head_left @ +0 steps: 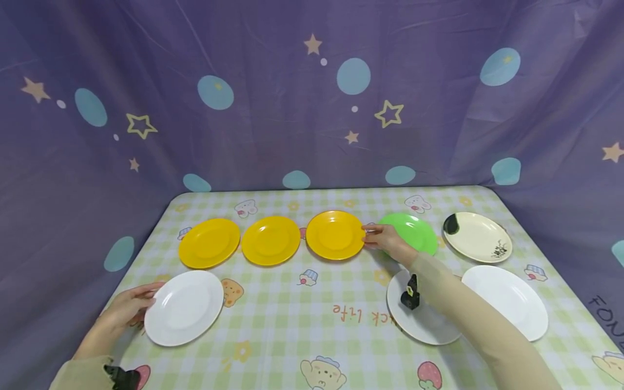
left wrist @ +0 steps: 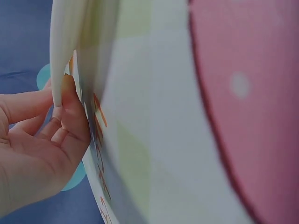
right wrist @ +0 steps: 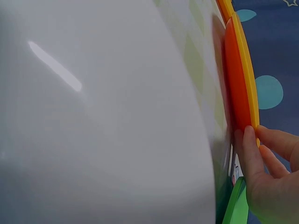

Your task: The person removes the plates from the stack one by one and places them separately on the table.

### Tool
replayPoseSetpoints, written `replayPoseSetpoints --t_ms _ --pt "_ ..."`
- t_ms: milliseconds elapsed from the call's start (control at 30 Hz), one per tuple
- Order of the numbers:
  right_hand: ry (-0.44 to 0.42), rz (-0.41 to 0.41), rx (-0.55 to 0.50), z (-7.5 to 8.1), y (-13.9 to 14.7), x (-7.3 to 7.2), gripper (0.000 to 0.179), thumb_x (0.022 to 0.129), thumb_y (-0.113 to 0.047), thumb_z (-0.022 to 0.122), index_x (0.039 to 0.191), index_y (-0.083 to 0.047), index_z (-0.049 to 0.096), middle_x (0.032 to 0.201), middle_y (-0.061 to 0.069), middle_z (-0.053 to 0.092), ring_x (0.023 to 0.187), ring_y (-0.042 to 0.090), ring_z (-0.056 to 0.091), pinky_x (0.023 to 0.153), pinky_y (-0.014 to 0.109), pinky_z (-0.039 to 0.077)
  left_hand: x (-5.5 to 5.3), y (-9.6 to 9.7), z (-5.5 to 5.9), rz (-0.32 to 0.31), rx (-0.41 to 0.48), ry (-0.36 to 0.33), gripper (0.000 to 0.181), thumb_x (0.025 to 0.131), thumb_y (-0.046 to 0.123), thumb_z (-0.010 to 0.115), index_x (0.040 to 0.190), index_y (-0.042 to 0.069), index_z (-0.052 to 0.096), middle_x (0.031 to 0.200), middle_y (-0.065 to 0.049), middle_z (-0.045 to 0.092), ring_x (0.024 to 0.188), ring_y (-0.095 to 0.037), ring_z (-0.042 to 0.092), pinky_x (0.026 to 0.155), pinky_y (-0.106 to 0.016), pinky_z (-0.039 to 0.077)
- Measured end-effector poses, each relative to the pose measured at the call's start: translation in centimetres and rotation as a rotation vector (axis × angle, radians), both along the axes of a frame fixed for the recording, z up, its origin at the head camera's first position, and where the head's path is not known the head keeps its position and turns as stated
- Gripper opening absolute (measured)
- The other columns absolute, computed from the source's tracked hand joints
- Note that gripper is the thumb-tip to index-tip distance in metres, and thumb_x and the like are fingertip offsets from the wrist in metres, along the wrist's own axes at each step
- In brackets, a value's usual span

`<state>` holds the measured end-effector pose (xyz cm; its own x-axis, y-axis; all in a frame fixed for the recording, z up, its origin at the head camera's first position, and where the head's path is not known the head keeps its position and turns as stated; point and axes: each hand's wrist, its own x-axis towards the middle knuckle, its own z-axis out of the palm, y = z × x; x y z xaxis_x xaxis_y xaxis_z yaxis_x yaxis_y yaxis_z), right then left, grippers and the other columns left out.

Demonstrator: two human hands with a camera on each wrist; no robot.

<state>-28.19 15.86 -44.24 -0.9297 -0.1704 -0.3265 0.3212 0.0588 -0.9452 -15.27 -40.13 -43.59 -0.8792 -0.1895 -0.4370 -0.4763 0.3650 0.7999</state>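
At the left front, my left hand (head_left: 128,310) pinches the left rim of a white plate (head_left: 184,307). The left wrist view shows that plate's rim (left wrist: 57,74) between the thumb and fingers of the hand (left wrist: 42,140). My right hand (head_left: 390,242) reaches across the table and pinches the right rim of a yellow plate (head_left: 335,235). In the right wrist view the yellow plate (right wrist: 243,79) is seen edge-on, with fingertips on both sides of its rim. A green plate (head_left: 414,230) lies just right of the right hand, partly covered by it.
Two more yellow plates (head_left: 271,240) (head_left: 209,243) line the back left. A cream plate (head_left: 475,238) with dark markings is at the back right. Under the right forearm lies a white plate (head_left: 419,325), with another white plate (head_left: 507,300) to its right. A purple curtain (head_left: 273,151) stands behind the table.
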Motion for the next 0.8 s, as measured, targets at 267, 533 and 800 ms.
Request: replayPoseSetpoints --t_ms 267,533,800 --pt "0.010 0.008 0.006 -0.1 0.1 0.0 0.042 0.086 0.006 0.049 0.127 0.010 0.039 0.131 0.027 0.037 0.083 0.012 0.060 0.084 0.030 0.048 -0.5 0.1 -0.2 0.015 -0.078 -0.023 0.050 0.083 -0.002 0.049 0.131 -0.002 0.037 0.084 0.005 0.056 0.058 -0.014 0.055 0.045 -0.026 0.042" --pt "0.005 -0.008 -0.008 -0.1 -0.1 0.0 0.042 0.085 0.007 0.049 0.126 0.009 0.041 0.131 0.026 0.038 0.080 0.010 0.059 0.083 0.029 0.049 -0.4 0.4 -0.2 -0.003 -0.149 0.000 0.051 0.079 -0.004 0.050 0.129 -0.006 0.037 0.092 -0.009 0.058 0.056 -0.012 0.051 0.042 -0.028 0.040" --pt "-0.001 -0.008 0.002 -0.3 0.1 -0.1 0.042 0.085 0.007 0.049 0.127 0.009 0.040 0.131 0.026 0.037 0.081 0.011 0.059 0.084 0.030 0.048 -0.7 0.1 -1.1 -0.054 -0.248 0.081 0.049 0.077 -0.002 0.051 0.124 -0.009 0.040 0.106 -0.032 0.047 0.052 -0.013 0.048 0.042 -0.027 0.041"
